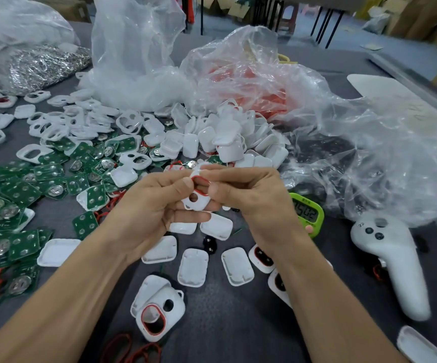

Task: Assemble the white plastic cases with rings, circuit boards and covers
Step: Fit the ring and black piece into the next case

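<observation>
Left hand [157,203]: mine, fingers curled round the left edge of the white case [195,199], thumb on top, holding it up.
Right hand [251,200]: thumb and forefinger pinching the case's far right edge, right at the red ring [202,182].
Case location: in the air between both hands, above the surface [238,326], mid-frame.
Ring: sits along the rim of the big opening; looks partly seated, can't tell if it's fully in.
Step, my guess: pressing the ring into this case.
Done so far: ringed case [159,319] lies near my left forearm on top of another shell; two more with red rings peek out by my right forearm.
Left to do: no board or cover on the held one yet; the green circuit boards [20,189] are heaped at left, case fronts [55,127] are piled behind them, and loose covers [193,267] lie under my hands. Early stage, I'd say.
Long axis: runs away from me, tipped slightly right at the far end.
Pointing: big ringed opening at the far end, small round hole nearest me, the face with both holes turned up at me.
Right side: green timer [307,215], then crumpled plastic bags [343,142], then white controller [392,260].
</observation>
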`<action>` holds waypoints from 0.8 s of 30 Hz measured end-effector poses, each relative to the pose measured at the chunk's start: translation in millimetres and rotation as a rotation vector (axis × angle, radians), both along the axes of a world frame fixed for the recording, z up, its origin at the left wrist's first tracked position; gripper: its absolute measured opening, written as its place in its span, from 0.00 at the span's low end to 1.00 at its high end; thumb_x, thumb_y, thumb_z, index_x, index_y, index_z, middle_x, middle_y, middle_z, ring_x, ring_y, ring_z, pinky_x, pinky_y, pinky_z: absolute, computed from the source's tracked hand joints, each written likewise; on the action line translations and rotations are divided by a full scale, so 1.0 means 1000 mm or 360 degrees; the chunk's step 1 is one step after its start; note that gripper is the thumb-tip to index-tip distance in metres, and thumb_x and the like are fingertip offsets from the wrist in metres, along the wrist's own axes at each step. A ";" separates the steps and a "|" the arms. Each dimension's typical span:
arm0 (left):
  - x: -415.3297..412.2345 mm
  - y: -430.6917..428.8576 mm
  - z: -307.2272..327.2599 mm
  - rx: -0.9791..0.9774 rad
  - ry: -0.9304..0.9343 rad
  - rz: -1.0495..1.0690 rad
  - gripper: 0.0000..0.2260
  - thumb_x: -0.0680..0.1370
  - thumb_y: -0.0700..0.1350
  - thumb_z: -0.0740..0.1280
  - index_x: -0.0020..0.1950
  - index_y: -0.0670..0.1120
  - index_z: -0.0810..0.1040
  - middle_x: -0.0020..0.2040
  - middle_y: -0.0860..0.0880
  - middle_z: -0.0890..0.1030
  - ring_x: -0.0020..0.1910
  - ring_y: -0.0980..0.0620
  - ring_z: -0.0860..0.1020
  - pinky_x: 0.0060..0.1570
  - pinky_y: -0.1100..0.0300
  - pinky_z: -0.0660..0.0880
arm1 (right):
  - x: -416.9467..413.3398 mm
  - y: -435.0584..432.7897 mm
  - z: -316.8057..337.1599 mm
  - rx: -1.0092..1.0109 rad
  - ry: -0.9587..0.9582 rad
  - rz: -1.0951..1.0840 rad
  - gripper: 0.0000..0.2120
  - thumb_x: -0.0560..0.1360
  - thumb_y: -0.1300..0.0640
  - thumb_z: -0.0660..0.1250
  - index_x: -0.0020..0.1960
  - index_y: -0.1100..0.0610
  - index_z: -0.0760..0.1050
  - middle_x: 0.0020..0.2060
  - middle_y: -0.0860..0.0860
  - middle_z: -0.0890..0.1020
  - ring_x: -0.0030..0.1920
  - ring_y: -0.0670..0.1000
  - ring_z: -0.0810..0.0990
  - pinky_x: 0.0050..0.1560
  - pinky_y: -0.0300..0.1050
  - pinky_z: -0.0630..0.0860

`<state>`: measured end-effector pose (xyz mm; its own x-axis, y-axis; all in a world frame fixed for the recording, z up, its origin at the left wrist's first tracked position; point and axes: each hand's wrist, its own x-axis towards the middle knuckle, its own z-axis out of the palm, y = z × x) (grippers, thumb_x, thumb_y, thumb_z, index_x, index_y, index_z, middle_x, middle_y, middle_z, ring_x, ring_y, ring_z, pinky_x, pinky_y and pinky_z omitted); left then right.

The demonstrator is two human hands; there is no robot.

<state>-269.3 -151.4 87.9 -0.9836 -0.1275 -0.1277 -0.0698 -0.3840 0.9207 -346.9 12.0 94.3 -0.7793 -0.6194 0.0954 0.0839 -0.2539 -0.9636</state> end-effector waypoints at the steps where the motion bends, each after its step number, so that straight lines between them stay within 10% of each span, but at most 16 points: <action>1: 0.000 0.000 0.000 -0.0024 0.0001 -0.0028 0.16 0.77 0.43 0.65 0.58 0.36 0.84 0.46 0.36 0.81 0.46 0.41 0.87 0.41 0.56 0.84 | -0.001 0.002 0.001 0.0027 -0.0026 0.0027 0.11 0.72 0.75 0.71 0.48 0.62 0.86 0.50 0.54 0.88 0.51 0.54 0.87 0.55 0.53 0.84; 14: 0.001 0.012 -0.001 -0.0084 0.0011 -0.0017 0.14 0.76 0.43 0.65 0.56 0.37 0.83 0.45 0.40 0.82 0.50 0.39 0.86 0.44 0.55 0.84 | 0.001 0.002 0.001 0.0100 -0.0197 -0.0165 0.14 0.73 0.78 0.68 0.42 0.61 0.86 0.39 0.56 0.88 0.39 0.52 0.88 0.37 0.43 0.83; 24: -0.002 0.022 -0.002 -0.0338 0.0086 0.0101 0.11 0.81 0.34 0.66 0.53 0.45 0.87 0.48 0.43 0.88 0.51 0.45 0.87 0.42 0.60 0.83 | 0.001 -0.002 0.001 0.0117 -0.0078 -0.0259 0.15 0.74 0.77 0.66 0.44 0.60 0.86 0.41 0.58 0.88 0.43 0.54 0.88 0.43 0.47 0.85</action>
